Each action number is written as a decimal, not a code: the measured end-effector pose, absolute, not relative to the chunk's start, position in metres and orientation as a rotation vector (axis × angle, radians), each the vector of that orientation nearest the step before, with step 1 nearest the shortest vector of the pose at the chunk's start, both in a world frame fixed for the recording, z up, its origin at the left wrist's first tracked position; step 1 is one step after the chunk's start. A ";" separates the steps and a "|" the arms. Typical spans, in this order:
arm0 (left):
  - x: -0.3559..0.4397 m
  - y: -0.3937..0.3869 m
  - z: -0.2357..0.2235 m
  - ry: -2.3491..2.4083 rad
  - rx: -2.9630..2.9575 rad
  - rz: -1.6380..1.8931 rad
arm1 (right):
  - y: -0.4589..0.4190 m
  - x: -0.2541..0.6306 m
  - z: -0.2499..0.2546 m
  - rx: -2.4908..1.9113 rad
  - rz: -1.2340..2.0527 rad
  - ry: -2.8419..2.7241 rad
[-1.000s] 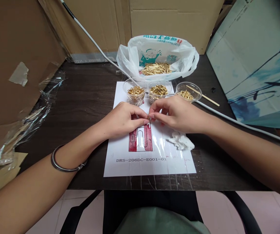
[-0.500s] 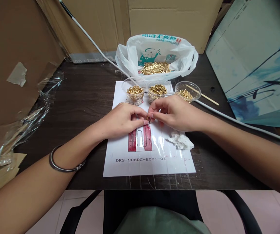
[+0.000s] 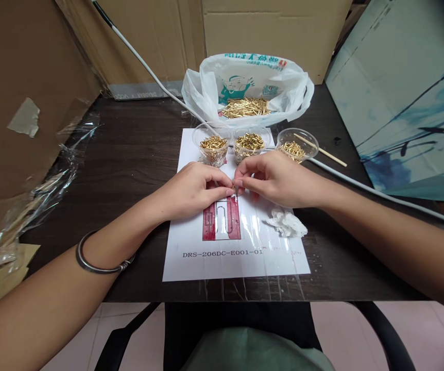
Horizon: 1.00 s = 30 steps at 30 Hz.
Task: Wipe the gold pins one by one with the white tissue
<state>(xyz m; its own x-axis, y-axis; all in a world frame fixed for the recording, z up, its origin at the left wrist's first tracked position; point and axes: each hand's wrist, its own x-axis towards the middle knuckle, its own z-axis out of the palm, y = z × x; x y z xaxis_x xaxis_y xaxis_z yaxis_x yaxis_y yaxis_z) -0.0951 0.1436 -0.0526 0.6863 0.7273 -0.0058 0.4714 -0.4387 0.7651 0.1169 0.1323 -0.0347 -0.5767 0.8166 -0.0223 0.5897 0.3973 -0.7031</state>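
Note:
My left hand (image 3: 197, 190) and my right hand (image 3: 270, 178) meet fingertip to fingertip over a white printed sheet (image 3: 268, 257). Between the pinched fingertips shows a tiny gold-coloured piece, like the small metal pins in the cups; most of it is hidden. Just below the fingers, a red and white printed panel (image 3: 209, 226) lies on the sheet, its upper part covered by my left hand. Behind my hands stand a clear plastic cup of gold pins (image 3: 214, 149), a second cup (image 3: 250, 147) and a third cup (image 3: 297, 149), the last partly behind my right hand.
A white plastic bag (image 3: 202, 98) holding longer gold pins stands at the back. A wooden stick (image 3: 334, 157) leans out of the right cup. Crumpled tissue (image 3: 287, 222) lies right of the panel. A white cable (image 3: 380, 192) crosses the dark table (image 3: 137, 134); cardboard rises behind.
My hands hold nearly the same place, fingertips still together. The fingers have shifted very slightly around the small gold piece, and the whole view has moved a little.

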 end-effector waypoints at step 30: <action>-0.095 0.142 -0.051 0.935 2.083 0.439 | 0.132 0.117 -0.023 -1.205 0.623 -2.648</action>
<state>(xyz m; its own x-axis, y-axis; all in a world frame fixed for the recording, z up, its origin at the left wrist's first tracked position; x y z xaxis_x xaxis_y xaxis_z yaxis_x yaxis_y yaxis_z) -0.0948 0.1421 -0.0508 0.6676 0.7445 -0.0079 0.4691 -0.4123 0.7810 0.1172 0.1325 -0.0228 -0.6607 0.7504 -0.0212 0.6811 0.5873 -0.4373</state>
